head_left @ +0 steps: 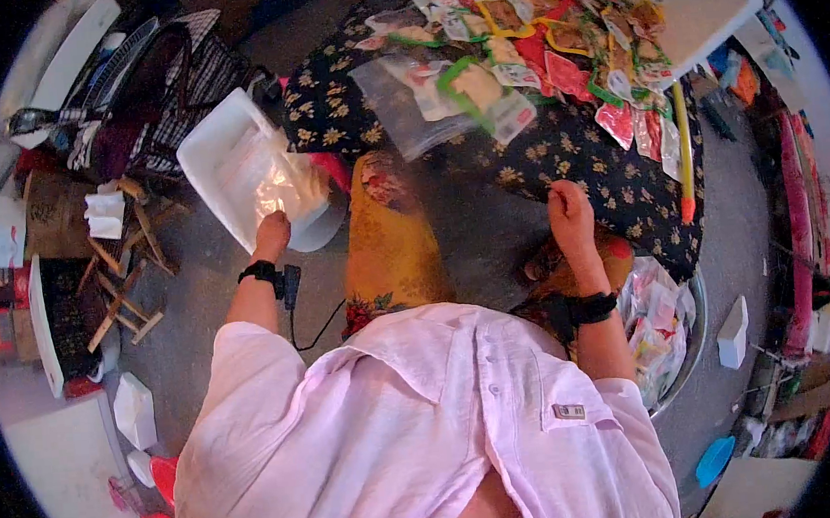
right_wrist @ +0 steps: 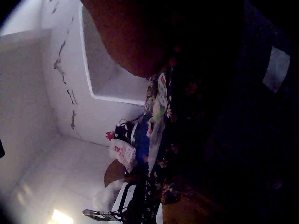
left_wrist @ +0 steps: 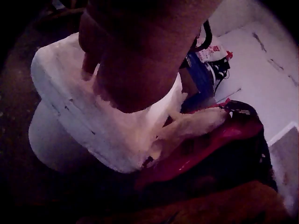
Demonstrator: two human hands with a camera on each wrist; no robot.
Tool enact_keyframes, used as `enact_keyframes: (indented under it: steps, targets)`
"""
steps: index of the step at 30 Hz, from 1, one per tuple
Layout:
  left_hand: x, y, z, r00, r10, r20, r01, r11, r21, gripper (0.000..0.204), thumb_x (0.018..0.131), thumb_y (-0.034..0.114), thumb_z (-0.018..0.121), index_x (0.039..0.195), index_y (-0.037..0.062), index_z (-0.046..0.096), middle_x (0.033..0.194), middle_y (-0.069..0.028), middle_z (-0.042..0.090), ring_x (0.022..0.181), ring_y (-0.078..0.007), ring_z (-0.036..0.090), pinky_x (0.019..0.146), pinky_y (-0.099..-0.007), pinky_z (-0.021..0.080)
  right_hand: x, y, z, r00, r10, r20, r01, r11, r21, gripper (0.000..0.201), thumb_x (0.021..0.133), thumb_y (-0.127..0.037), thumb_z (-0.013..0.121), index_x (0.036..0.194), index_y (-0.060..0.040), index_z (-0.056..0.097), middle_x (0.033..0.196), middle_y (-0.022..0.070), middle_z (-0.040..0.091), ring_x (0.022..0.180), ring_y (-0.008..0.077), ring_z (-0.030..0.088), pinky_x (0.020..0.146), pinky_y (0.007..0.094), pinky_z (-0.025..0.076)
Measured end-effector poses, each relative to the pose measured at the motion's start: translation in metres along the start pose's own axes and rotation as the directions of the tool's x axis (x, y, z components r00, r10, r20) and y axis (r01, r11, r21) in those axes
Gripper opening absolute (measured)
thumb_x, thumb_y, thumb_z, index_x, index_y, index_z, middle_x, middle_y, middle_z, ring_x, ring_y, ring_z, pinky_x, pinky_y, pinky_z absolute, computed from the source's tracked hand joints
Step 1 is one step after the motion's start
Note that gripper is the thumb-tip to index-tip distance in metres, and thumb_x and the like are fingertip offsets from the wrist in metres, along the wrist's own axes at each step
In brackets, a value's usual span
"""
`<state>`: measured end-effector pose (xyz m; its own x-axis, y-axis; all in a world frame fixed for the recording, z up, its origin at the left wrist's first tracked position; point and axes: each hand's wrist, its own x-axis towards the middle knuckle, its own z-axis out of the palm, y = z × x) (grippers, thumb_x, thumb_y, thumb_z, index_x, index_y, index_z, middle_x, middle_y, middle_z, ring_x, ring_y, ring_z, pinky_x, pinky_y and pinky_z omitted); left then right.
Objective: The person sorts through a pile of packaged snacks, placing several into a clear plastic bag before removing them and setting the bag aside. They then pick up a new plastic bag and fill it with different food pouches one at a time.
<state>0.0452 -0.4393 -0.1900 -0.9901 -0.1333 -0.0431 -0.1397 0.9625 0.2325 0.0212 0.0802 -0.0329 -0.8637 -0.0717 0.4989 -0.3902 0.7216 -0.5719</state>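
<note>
My left hand [head_left: 272, 232] reaches into a white plastic tray [head_left: 217, 143] that stands tilted on a grey stool. Its curled fingers [left_wrist: 88, 56] grip a clear plastic bag [head_left: 280, 187] from the stack lying in the tray [left_wrist: 70, 107]. My right hand [head_left: 570, 210] rests on the dark floral cloth [head_left: 602, 174] at the table's near edge. Its fingers are bent under and hidden, and the right wrist view is too dark to show them. A heap of colourful snack packets [head_left: 553, 28] covers the far part of the cloth, with a clear zip bag [head_left: 404, 106] in front of it.
A metal basin [head_left: 676, 337] full of packets stands on the floor at my right. A yellow and red stick [head_left: 683, 158] lies at the cloth's right edge. Wooden sticks, cardboard boxes and a checked bag [head_left: 172, 83] crowd the left. My yellow skirt [head_left: 390, 251] fills the middle.
</note>
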Motion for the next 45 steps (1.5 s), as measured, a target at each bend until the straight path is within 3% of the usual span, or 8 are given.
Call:
enact_keyframes:
  steps: [16,20,25,28,30,32,36,45]
  targets:
    - [0.002,0.010,-0.075,0.900,-0.290,-0.326,0.187,0.931,-0.313,0.027,0.077,0.026,0.047,0.073,0.0001,0.049,0.072,-0.0219,0.052,0.069,-0.0367,0.050,0.061,-0.0417,0.038,-0.002,0.007,0.000,0.995,0.084,0.057,-0.087,0.995,0.049,0.013,0.074,-0.008,0.051,0.086,-0.0027,0.052,0.078,0.0147,0.054,0.069,0.0293,0.053,0.060,0.0319,0.043]
    - [0.006,0.032,-0.118,0.933,-0.358,-0.036,0.047,0.221,-0.974,0.020,0.079,0.018,0.046,0.085,0.0004,0.052,0.079,-0.0114,0.056,0.072,-0.0217,0.053,0.060,-0.0319,0.041,-0.002,0.000,-0.004,0.980,0.173,0.099,-0.181,0.980,0.081,0.013,0.074,-0.009,0.052,0.086,-0.0025,0.052,0.076,0.0136,0.054,0.066,0.0260,0.053,0.058,0.0304,0.042]
    - [-0.029,0.163,-0.210,0.959,0.273,0.074,0.151,-0.275,-0.949,0.027,0.084,0.023,0.043,0.101,0.0025,0.046,0.103,-0.0149,0.051,0.098,-0.0316,0.048,0.079,-0.0455,0.041,-0.003,-0.030,-0.004,0.951,0.275,0.141,-0.309,0.860,0.406,0.017,0.075,-0.009,0.056,0.090,-0.0031,0.051,0.074,0.0038,0.053,0.068,0.0104,0.049,0.061,0.0241,0.041]
    - [-0.046,0.234,-0.218,0.839,0.527,0.131,0.334,-0.310,-0.890,0.025,0.083,0.023,0.043,0.101,0.0061,0.046,0.106,-0.0165,0.049,0.099,-0.0341,0.046,0.080,-0.0493,0.040,-0.003,-0.039,0.007,0.895,0.230,0.381,-0.441,0.581,0.684,0.029,0.076,-0.010,0.055,0.103,-0.0024,0.045,0.094,0.0048,0.053,0.088,0.0123,0.049,0.075,0.0254,0.041]
    - [-0.068,0.284,-0.226,0.784,0.604,0.140,0.422,-0.354,-0.834,0.026,0.082,0.021,0.044,0.100,0.0030,0.044,0.108,-0.0186,0.047,0.100,-0.0338,0.046,0.083,-0.0490,0.037,0.000,-0.062,0.004,0.728,0.278,0.627,-0.677,0.148,0.721,0.037,0.078,-0.017,0.053,0.110,-0.0029,0.042,0.101,0.0061,0.050,0.091,0.0144,0.049,0.075,0.0277,0.041]
    - [-0.076,0.321,-0.231,0.718,0.676,0.163,0.512,-0.356,-0.782,0.026,0.082,0.021,0.044,0.099,0.0018,0.042,0.109,-0.0197,0.045,0.100,-0.0339,0.045,0.084,-0.0494,0.036,0.003,-0.058,0.015,0.651,-0.068,0.756,-0.759,-0.038,0.650,0.045,0.076,-0.020,0.057,0.112,-0.0045,0.037,0.105,0.0061,0.048,0.093,0.0163,0.050,0.075,0.0297,0.043]
    - [-0.058,0.346,-0.213,0.548,0.830,0.105,0.657,-0.349,-0.668,0.027,0.081,0.022,0.045,0.098,0.0016,0.045,0.108,-0.0180,0.047,0.099,-0.0351,0.046,0.081,-0.0515,0.037,-0.009,-0.073,0.004,0.685,-0.093,0.722,-0.709,-0.308,0.634,0.034,0.076,-0.017,0.056,0.105,-0.0033,0.043,0.094,0.0049,0.052,0.082,0.0144,0.054,0.069,0.0262,0.045]
    - [0.009,0.304,-0.183,0.791,0.549,0.269,0.414,-0.158,-0.896,0.018,0.082,0.018,0.045,0.079,0.0017,0.050,0.075,-0.0108,0.057,0.068,-0.0190,0.056,0.060,-0.0291,0.046,0.017,-0.042,-0.044,0.777,0.358,0.518,-0.533,-0.064,0.844,0.006,0.076,-0.008,0.050,0.078,-0.0031,0.052,0.070,0.0011,0.053,0.058,0.0101,0.050,0.050,0.0221,0.041]
